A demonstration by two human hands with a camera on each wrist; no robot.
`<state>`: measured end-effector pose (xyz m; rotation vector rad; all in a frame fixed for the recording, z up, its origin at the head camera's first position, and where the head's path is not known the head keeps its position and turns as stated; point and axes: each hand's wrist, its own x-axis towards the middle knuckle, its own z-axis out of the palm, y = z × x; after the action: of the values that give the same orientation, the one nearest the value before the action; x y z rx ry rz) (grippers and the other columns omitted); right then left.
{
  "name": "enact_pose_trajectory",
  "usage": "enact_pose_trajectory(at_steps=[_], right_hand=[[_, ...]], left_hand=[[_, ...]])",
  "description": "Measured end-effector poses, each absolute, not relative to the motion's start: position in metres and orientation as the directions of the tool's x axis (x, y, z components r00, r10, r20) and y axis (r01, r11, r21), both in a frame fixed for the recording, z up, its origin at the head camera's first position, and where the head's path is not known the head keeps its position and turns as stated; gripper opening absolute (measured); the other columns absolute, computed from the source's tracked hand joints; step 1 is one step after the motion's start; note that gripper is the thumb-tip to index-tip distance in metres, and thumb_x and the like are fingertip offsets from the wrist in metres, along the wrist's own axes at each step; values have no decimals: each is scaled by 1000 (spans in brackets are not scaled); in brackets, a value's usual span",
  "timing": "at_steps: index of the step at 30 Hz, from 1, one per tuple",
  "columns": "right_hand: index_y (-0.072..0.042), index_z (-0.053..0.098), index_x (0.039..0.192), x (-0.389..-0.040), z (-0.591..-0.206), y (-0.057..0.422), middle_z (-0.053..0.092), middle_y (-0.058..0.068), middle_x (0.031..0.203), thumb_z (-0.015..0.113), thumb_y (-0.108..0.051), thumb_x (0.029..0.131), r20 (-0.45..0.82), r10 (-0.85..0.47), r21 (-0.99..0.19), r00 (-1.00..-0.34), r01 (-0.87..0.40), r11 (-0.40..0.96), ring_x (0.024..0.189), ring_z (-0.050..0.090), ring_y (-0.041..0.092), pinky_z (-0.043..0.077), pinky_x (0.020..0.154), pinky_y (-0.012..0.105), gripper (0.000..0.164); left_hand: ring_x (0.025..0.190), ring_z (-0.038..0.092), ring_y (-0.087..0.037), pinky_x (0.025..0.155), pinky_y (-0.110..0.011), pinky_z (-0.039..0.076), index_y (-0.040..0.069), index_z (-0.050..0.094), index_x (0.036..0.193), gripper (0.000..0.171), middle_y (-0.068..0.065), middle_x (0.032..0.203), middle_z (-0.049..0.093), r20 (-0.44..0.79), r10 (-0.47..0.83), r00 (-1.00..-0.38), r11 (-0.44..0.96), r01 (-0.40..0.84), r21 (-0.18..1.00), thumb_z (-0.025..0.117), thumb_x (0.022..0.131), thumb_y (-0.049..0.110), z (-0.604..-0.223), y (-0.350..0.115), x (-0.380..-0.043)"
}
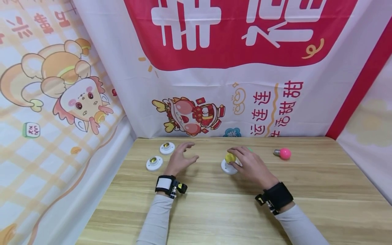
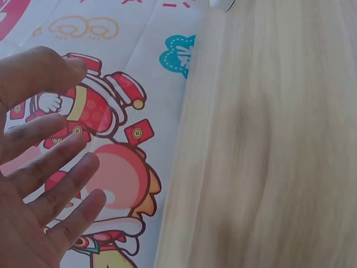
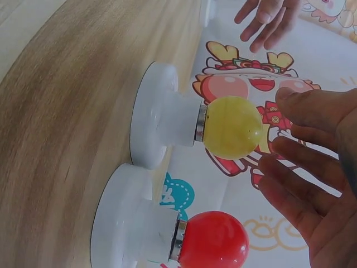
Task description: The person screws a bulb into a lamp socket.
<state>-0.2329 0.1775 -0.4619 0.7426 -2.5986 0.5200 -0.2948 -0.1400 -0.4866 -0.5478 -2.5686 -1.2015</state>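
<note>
A yellow bulb [image 3: 233, 127] stands in a white round lamp socket [image 1: 229, 168] on the table. My right hand [image 1: 249, 165] is around the bulb in the head view. In the right wrist view, its spread thumb and fingers are just off the yellow globe. A red bulb [image 3: 215, 240] in a second white socket [image 3: 124, 223] is beside it; the right hand hides this pair in the head view. My left hand [image 1: 180, 159] hovers over the table with fingers apart and holds nothing, nearest to two bulbless white sockets [image 1: 154, 163] at the left.
A pink bulb [image 1: 285, 153] lies on its side at the right of the wooden table [image 1: 208, 211]. Something green [image 1: 250, 149] peeks out behind the right hand. A printed cloth [image 1: 190, 81] hangs along the table's back edge.
</note>
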Motion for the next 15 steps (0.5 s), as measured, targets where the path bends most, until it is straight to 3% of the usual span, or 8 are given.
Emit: enact_pose_trajectory(at_steps=[15], right_hand=[[-11, 68, 138, -231, -463, 187, 70, 10, 136, 84, -22, 93, 468, -411, -229, -782, -557, 798, 127, 67, 30, 61, 104, 50, 49]], left_hand=[[126, 62, -35, 111, -59, 52, 7, 66, 138, 58, -16, 139, 66, 434, 148, -889, 586, 432, 686, 89, 86, 18, -489, -174, -298]])
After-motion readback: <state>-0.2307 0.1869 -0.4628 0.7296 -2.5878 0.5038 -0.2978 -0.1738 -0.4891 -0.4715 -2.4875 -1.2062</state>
